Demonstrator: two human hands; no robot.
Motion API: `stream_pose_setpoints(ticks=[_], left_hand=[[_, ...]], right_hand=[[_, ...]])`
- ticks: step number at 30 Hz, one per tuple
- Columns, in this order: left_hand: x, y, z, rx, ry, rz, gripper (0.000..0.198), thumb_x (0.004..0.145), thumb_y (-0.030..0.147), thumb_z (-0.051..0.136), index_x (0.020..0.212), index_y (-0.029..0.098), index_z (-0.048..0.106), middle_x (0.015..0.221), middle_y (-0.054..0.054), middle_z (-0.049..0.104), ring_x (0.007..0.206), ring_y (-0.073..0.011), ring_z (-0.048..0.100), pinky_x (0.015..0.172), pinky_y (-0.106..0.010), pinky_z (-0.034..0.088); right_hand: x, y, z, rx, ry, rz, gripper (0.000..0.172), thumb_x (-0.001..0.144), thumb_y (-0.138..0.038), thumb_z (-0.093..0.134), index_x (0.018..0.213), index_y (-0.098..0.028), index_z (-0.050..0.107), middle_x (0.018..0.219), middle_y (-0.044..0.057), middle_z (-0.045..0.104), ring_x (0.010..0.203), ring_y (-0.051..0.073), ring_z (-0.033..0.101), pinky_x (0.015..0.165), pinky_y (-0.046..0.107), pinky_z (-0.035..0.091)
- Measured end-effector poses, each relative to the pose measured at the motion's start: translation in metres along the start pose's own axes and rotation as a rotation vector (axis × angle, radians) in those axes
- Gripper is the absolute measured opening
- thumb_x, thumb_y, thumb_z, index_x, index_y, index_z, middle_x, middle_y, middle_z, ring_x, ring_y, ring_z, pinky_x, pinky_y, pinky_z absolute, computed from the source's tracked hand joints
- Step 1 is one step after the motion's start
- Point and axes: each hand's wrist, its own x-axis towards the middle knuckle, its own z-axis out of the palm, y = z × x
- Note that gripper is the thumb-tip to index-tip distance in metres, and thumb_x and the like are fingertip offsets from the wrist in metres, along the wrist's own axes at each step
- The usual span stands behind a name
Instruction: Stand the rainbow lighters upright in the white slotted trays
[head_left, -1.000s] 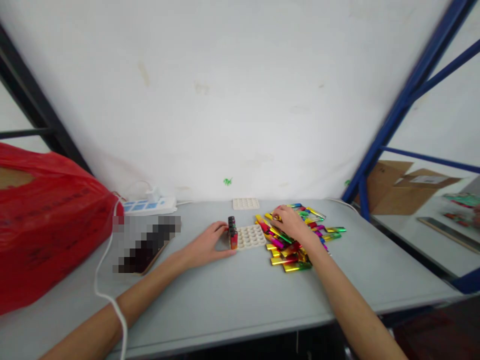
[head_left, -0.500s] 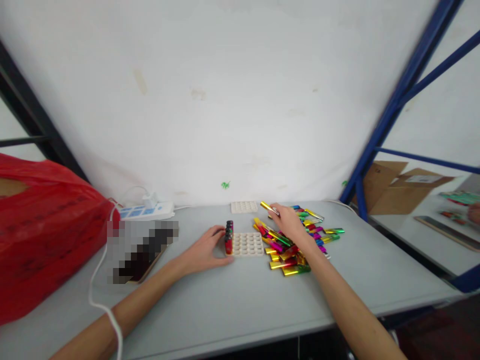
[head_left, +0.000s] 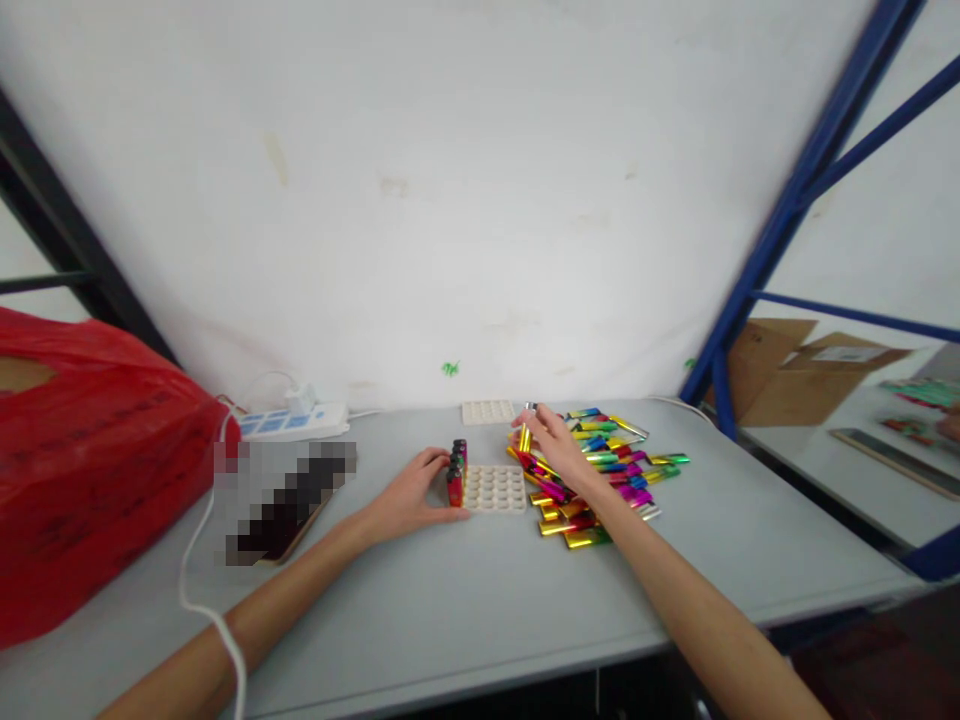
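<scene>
A cream tray [head_left: 495, 490] with rows of round holes lies on the grey table [head_left: 480, 600]. Along its left edge stand several lighters [head_left: 456, 472], red and dark. My left hand [head_left: 411, 497] rests beside the tray's left side, fingers curled against those lighters. My right hand [head_left: 553, 442] hovers just past the tray's far right corner, pinching a gold lighter [head_left: 526, 432] held upright. Beside and under that hand lies a pile of shiny coloured lighters [head_left: 600, 475].
A second cream tray [head_left: 488, 411] lies by the wall. A white power strip [head_left: 296, 421] and its cable [head_left: 196, 580] are at the left, beside a red plastic bag [head_left: 82, 470]. Blue shelf posts [head_left: 757, 290] and cardboard boxes [head_left: 802, 380] stand to the right.
My right hand lifted a gold lighter out of the pile and carried it left toward the tray, turning it upright. My left hand stayed by the tray.
</scene>
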Motion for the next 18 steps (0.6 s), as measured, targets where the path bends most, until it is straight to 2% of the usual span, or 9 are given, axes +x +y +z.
stream_pose_setpoints(ticks=[1, 3, 6, 9, 12, 16, 18], left_hand=[[0.0, 0.0, -0.001, -0.002, -0.003, 0.003, 0.07, 0.074, 0.065, 0.088, 0.128, 0.025, 0.07, 0.138, -0.016, 0.065, 0.128, -0.0389, 0.065, 0.115, -0.059, 0.053], [0.0, -0.002, -0.002, -0.005, -0.008, 0.01, 0.07, 0.074, 0.064, 0.088, 0.13, 0.027, 0.071, 0.139, -0.016, 0.065, 0.129, -0.039, 0.065, 0.116, -0.059, 0.053], [-0.001, -0.003, -0.004, -0.012, -0.032, 0.009, 0.07, 0.074, 0.064, 0.088, 0.131, 0.027, 0.071, 0.142, -0.016, 0.064, 0.132, -0.039, 0.063, 0.119, -0.058, 0.05], [-0.001, -0.002, -0.006, -0.01, -0.047, 0.003, 0.07, 0.075, 0.064, 0.087, 0.132, 0.026, 0.071, 0.144, -0.016, 0.063, 0.135, -0.0394, 0.062, 0.12, -0.058, 0.049], [-0.002, -0.001, -0.006, -0.001, -0.036, 0.015, 0.071, 0.075, 0.062, 0.088, 0.135, 0.029, 0.07, 0.145, -0.014, 0.063, 0.135, -0.0395, 0.062, 0.12, -0.058, 0.049], [-0.002, -0.002, -0.004, 0.021, -0.041, 0.02, 0.071, 0.076, 0.063, 0.086, 0.135, 0.027, 0.068, 0.145, -0.015, 0.062, 0.136, -0.0387, 0.061, 0.121, -0.055, 0.048], [-0.003, -0.002, -0.004, 0.026, -0.044, 0.019, 0.072, 0.078, 0.064, 0.085, 0.136, 0.024, 0.067, 0.145, -0.016, 0.061, 0.137, -0.0391, 0.06, 0.122, -0.055, 0.048]], right_hand=[[-0.002, -0.002, 0.003, 0.044, -0.023, 0.021, 0.054, 0.087, -0.077, 0.064, 0.094, -0.024, 0.056, 0.094, 0.001, 0.067, 0.069, 0.014, 0.064, 0.065, 0.029, 0.056], [-0.006, -0.005, 0.009, 0.085, -0.054, 0.036, 0.053, 0.088, -0.077, 0.062, 0.1, -0.026, 0.053, 0.084, -0.003, 0.063, 0.058, 0.012, 0.056, 0.053, 0.025, 0.049], [-0.007, -0.006, 0.016, 0.122, -0.065, 0.051, 0.053, 0.087, -0.076, 0.065, 0.101, -0.027, 0.05, 0.067, -0.01, 0.047, 0.048, 0.009, 0.041, 0.042, 0.021, 0.032], [-0.008, -0.005, 0.021, 0.155, -0.056, 0.099, 0.057, 0.083, -0.08, 0.067, 0.094, -0.028, 0.048, 0.066, -0.011, 0.039, 0.047, 0.008, 0.033, 0.042, 0.02, 0.024], [-0.009, -0.005, 0.022, 0.111, -0.021, 0.145, 0.063, 0.085, -0.088, 0.056, 0.083, -0.026, 0.048, 0.062, -0.01, 0.033, 0.046, 0.008, 0.026, 0.042, 0.022, 0.02], [-0.011, -0.002, 0.024, -0.019, 0.018, 0.179, 0.07, 0.091, -0.089, 0.04, 0.062, -0.026, 0.037, 0.052, -0.008, 0.027, 0.044, 0.01, 0.025, 0.043, 0.025, 0.02], [-0.011, 0.0, 0.025, -0.147, 0.025, 0.112, 0.07, 0.096, -0.086, 0.03, 0.057, -0.027, 0.032, 0.048, -0.006, 0.027, 0.042, 0.01, 0.027, 0.043, 0.026, 0.023]])
